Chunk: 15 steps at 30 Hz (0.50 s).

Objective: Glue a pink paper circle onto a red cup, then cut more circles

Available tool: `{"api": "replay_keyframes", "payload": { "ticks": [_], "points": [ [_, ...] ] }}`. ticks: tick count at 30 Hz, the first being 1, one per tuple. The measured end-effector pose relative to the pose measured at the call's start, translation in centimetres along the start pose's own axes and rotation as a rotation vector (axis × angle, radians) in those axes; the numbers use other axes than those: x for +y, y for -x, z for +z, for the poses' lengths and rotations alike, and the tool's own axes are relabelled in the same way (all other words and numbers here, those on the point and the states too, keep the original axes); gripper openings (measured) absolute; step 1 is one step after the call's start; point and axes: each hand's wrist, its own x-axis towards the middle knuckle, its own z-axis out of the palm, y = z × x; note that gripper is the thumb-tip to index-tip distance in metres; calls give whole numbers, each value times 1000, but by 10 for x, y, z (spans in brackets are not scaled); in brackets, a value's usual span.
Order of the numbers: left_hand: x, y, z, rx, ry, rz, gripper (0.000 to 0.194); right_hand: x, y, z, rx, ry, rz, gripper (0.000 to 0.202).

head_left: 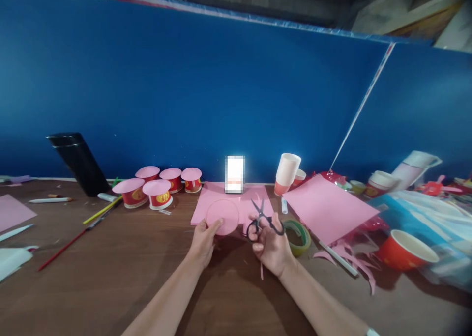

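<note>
Pinched between the thumb and fingers of my left hand [203, 240] is a round pink paper disc [226, 218]. My right hand [273, 247] is closed around the handles of dark scissors [261, 215], whose blades stand apart and point up and away from me. Beneath and behind both lies a stack of pink paper sheets [206, 193]. A narrow pink paper strip [261, 272] shows below my right hand. Just right of that hand rests a roll of greenish tape [304, 240].
At left stand several red paper cups [127, 198] topped with pink discs, beside a black bottle [79, 164]. On the right are stacked white cups [287, 171], a pink sheet [330, 208], paper scraps [354, 265], an orange cup [405, 250] and plastic bags [435, 223]. A blue partition [221, 90] closes the back.
</note>
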Motion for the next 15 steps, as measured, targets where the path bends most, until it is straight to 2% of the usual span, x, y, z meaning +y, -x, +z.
{"api": "replay_keyframes", "payload": {
  "ticks": [3, 7, 11, 15],
  "points": [
    [-1, -1, 0, 8, -8, -8, 35, -4, 0, -1, 30, 41, -68, 49],
    [-2, -2, -1, -20, -3, 20, 43, 9, -1, 2, 21, 317, -235, 47],
    [-4, -2, -2, -66, 3, 22, 47, 21, 2, 8, -65, 293, -159, 53],
    [-5, -3, -2, -44, -7, 25, 40, 19, 2, 6, 19, 415, -279, 43]
  ]
}}
